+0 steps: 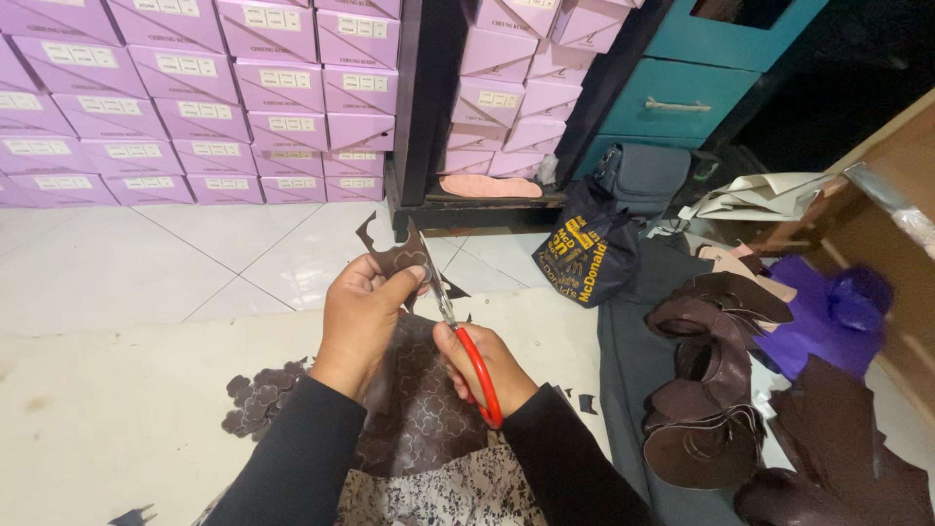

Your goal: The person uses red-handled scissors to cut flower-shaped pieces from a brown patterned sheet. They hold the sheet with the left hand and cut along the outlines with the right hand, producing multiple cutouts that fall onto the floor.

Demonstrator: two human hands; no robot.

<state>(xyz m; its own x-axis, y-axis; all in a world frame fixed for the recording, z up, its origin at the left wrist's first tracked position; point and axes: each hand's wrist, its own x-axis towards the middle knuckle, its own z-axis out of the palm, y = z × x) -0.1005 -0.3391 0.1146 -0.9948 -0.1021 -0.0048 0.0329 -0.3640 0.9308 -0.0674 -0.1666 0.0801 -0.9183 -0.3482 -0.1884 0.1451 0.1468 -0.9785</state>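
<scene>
Left hand pinching top edge of dark brown embossed leather sheet, fingers clamped. Right hand closed round red-handled scissors, blades pointing up-left into sheet just beside left thumb. Sheet's long axis running toward wearer. Cut flower shapes left of sheet, on floor.

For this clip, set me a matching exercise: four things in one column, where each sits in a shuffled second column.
Things:
1. red-handled scissors
2. small brown leather cutout
3. stacked lilac cardboard shoeboxes
4. pile of dark brown leather shoe uppers

Places:
A. pinched in left hand
B. against the back wall
C. in the grip of right hand
D. on the floor, right side

Pairs: 1-C, 2-A, 3-B, 4-D
</scene>
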